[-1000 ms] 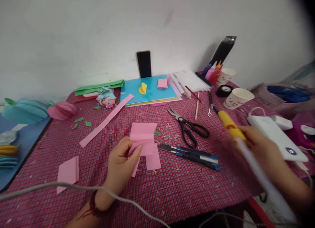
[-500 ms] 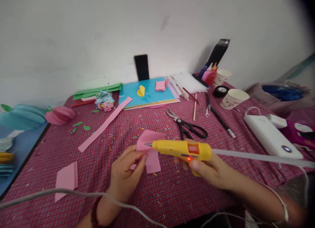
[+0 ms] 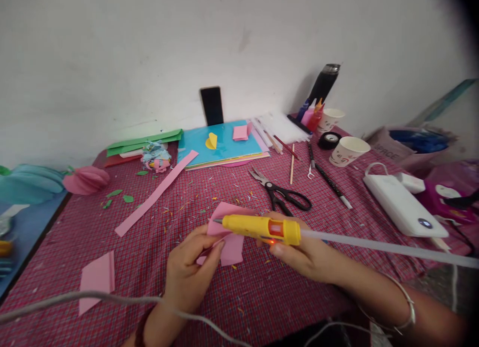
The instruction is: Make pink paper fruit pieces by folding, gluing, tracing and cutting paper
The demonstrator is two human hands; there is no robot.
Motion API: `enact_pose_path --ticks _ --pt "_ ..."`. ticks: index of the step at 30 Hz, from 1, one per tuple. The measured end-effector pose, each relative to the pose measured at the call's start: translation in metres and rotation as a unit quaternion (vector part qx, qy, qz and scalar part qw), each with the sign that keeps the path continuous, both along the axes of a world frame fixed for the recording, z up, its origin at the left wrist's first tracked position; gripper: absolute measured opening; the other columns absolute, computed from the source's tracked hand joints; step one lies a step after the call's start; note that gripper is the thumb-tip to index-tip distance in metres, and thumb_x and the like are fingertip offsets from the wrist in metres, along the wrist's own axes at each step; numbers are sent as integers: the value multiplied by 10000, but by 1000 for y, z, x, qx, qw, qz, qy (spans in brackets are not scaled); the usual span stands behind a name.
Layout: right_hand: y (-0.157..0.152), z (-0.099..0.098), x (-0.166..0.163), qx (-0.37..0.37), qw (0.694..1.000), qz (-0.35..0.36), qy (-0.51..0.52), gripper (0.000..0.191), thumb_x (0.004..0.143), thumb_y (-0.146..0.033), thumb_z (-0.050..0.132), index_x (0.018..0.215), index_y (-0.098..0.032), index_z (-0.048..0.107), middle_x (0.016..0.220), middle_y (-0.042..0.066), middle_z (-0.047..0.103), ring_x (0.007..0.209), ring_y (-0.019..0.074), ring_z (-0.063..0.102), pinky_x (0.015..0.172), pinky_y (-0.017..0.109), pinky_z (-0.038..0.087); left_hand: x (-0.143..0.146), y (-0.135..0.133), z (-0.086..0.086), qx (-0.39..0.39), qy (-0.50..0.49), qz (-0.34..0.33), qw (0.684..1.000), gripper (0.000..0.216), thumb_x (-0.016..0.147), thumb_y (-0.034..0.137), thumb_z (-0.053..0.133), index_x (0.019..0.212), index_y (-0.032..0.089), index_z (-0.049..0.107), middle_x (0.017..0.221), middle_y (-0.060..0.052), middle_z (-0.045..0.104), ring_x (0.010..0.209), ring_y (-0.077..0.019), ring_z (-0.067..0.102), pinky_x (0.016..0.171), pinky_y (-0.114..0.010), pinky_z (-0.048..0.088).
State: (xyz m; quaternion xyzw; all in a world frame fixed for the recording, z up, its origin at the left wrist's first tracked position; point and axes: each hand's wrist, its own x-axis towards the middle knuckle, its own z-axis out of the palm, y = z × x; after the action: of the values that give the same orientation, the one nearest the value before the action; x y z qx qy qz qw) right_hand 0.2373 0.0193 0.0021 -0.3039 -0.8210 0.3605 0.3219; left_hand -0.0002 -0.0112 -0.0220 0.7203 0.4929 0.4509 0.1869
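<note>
Between the thumb and fingers of my left hand point(image 3: 190, 267) is a folded piece of pink paper point(image 3: 228, 211), held above the table. My right hand point(image 3: 299, 252) grips a yellow hot glue gun point(image 3: 247, 226) with its red light lit and a long clear glue stick point(image 3: 366, 243) out of its back. The metal nozzle lies over the upper left part of the paper; whether it touches cannot be made out. Another pink paper piece point(image 3: 232, 251) shows just below the held one. Black-handled scissors point(image 3: 280, 193) lie beyond the gun.
A pink strip point(image 3: 157, 193) and folded pink paper point(image 3: 96, 277) lie left. A white cable point(image 3: 123, 299) crosses in front of my left wrist. Paper cups point(image 3: 348, 151), a power bank point(image 3: 404, 202) and a marker point(image 3: 333, 184) are right. A phone point(image 3: 211, 106) leans on the wall.
The glue gun in my right hand has shifted left, its nozzle further over the pink paper. My left hand keeps its hold. The whole view has moved slightly.
</note>
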Motion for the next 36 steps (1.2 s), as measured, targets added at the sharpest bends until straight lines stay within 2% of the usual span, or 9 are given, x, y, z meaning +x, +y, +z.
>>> enact_pose_path --ticks 7,13,20,25,32,36 --pt "3 3 -3 4 1000 3 2 244 957 -375 424 885 -167 528 798 26 521 668 131 507 602 260 420 1 -1 -1 21 3 -5 1000 134 787 72 622 816 184 689 925 -55 717 815 -143 698 645 -197 568" --pt "2 3 -2 27 1000 -3 -8 271 965 -391 406 912 -162 540 828 44 549 708 147 525 636 275 425 1 -1 1 19 3 7 1000 142 787 74 622 817 195 690 920 -45 720 784 -139 697 633 -203 566" --pt "0 0 1 3 1000 -19 -9 269 955 -397 424 932 -159 546 853 56 564 728 155 542 658 287 433 -4 -1 1 17 -15 29 999 160 784 90 635 847 227 691 981 -24 714 837 -147 684 673 -230 554" --pt "2 -4 2 -18 1000 -16 9 288 948 -421 423 939 -159 543 875 67 555 749 167 531 665 306 442 -5 -1 1 5 -38 40 998 139 788 104 635 811 231 685 934 -3 714 793 -131 671 638 -220 538" --pt "2 4 -2 -8 1000 3 0 269 947 -401 425 860 -166 523 797 30 506 673 139 485 598 272 411 -2 0 1 7 -28 20 999 164 781 93 633 830 237 693 974 -9 724 816 -142 684 646 -228 554" --pt "2 3 -3 -33 999 4 9 296 935 -444 430 869 -169 515 797 33 508 664 142 467 587 276 409 -2 0 1 10 -19 19 1000 164 779 85 630 829 228 694 978 -30 724 816 -157 687 632 -245 564"
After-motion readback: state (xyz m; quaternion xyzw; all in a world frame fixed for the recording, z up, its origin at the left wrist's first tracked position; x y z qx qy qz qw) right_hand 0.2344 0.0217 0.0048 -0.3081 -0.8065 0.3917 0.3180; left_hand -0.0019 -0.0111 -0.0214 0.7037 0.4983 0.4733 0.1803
